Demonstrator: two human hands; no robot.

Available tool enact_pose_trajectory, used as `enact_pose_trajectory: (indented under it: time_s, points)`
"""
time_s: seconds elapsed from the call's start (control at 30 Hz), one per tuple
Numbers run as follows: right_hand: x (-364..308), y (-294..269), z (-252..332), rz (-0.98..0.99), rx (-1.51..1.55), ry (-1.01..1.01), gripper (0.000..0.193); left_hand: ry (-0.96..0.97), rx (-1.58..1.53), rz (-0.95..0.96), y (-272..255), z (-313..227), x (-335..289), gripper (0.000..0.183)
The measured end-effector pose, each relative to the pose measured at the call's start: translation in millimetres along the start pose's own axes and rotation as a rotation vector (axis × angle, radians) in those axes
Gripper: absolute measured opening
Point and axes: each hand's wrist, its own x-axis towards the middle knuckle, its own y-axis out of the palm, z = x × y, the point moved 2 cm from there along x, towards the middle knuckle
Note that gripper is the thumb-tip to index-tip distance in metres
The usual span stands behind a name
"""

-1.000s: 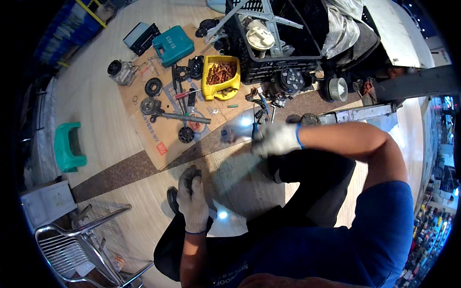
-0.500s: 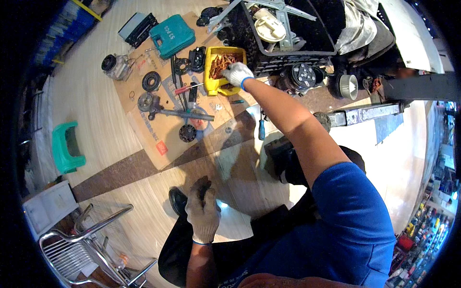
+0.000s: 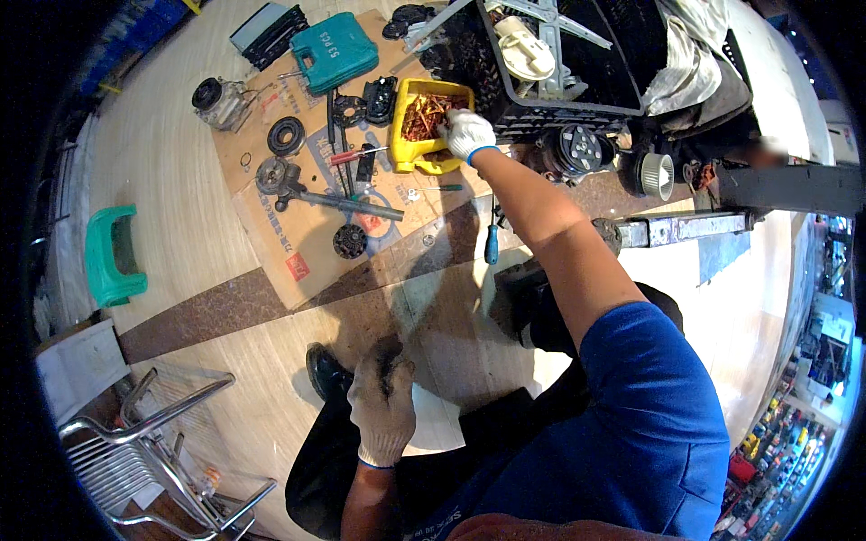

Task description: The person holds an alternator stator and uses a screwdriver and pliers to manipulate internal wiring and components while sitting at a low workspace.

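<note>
The right hand (image 3: 470, 133), in a white glove, is at the right rim of the yellow tub (image 3: 406, 156), its fingers bent loosely inward over the copper-coloured bits (image 3: 424, 117). Its fingertips are out of sight, so I cannot tell whether they have hold of anything. The tub stands upright on the cardboard (image 3: 311, 239), just beside the black crate (image 3: 532, 119); its wide cut-away top probably explains why it serves for small loose pieces.

The left hand (image 3: 382, 401) rests low, in front of the body, half curled, thumb near the fingers (the glove is dark there, so a small part or mere grime could be what shows; I cannot tell which).

The cardboard lies flat on the floor, likely to catch dirt and stop parts from scratching the tiles. On it are the teal case (image 3: 336, 54), a black ring (image 3: 286, 136), a long shaft (image 3: 352, 206) and the red screwdriver (image 3: 345, 157), spread out, perhaps for easy picking. The blue screwdriver (image 3: 492, 245) lies on the floor, near the right forearm's side.
</note>
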Motion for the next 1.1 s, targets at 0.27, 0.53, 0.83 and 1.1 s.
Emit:
enact_pose_trajectory:
  time_s: [0.27, 0.53, 0.83, 1.1]
  points:
    - [8, 6, -20, 0.474, -0.230, -0.120, 0.025, -0.092, -0.015, 0.080, 1, -2, 0, 0.035]
    - [-17, 17, -30, 0.193, -0.346, -0.186, 0.021, 0.055, 0.015, 0.051, 5, -2, 2, 0.034]
    - [-24, -53, 32, -0.077, -0.122, -0.122, 0.023, 0.135, 0.090, 0.103, -5, -5, -6, 0.032]
    - [20, 63, 134, 0.192, 0.182, -0.247, 0.032, 0.164, 0.074, 0.141, -2, -12, -2, 0.036]
